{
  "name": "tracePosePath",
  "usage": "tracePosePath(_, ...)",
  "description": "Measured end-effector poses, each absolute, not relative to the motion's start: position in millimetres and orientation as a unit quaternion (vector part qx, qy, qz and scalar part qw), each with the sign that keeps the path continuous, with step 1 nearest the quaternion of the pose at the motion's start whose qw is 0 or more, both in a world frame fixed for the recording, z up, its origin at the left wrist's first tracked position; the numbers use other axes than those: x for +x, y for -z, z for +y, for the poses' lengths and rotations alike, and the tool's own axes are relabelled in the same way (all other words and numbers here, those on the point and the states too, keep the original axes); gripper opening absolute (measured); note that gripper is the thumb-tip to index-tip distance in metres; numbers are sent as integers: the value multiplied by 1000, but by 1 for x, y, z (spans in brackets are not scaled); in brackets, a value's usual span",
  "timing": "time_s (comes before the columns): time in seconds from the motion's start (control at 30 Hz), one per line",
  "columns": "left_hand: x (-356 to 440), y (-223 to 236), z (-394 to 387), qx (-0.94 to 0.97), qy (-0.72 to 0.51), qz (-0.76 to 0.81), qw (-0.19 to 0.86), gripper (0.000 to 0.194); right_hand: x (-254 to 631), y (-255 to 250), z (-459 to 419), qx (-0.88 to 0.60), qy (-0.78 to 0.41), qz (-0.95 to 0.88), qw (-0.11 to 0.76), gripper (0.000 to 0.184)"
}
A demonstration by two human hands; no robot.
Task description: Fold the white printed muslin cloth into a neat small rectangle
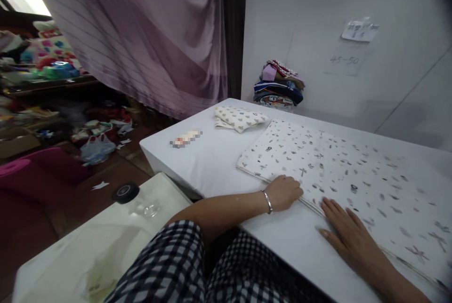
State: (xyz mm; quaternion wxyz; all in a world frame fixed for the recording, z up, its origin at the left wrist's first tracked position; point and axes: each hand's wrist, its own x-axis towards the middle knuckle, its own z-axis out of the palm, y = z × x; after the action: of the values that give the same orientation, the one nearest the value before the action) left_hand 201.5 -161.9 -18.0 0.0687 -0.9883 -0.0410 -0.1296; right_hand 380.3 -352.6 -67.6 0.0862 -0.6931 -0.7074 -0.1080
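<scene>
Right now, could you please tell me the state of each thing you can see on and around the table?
Printed cloth: spread flat on the table.
Left hand: curled on the cloth's near edge.
Right hand: flat, palm down, on the edge.
Heart-print cloth: folded.
Clothes pile: stacked against the wall.
Clear bottle: lying down, capped.

A cloth (339, 171) lies spread on the worktop (212, 162). Both hands rest on its near edge, the left hand (284, 192) to the left of the right hand (348, 235). Behind it to the left lies a smaller folded cloth (240, 117); a stack of clothes (278, 84) sits farther back against the wall.
</scene>
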Motion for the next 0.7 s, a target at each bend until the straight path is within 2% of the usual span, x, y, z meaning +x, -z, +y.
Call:
tracePosePath(0.23,147,9,-121,-980,87,-171,53,17,381,63,-347,-724,32,-686,64,70)
tracePosePath(0.43,101,1,-98,-956,89,-280,6,21,358,42,-312,-700,-23,-709,81,68)
tracePosePath(0.63,69,-7,-75,-857,131,-492,-80,21,314,6,-255,-649,-100,-750,77,67)
tracePosePath(0.7,69,-8,-69,-832,120,-530,-111,27,304,6,-240,-639,-110,-758,75,67)
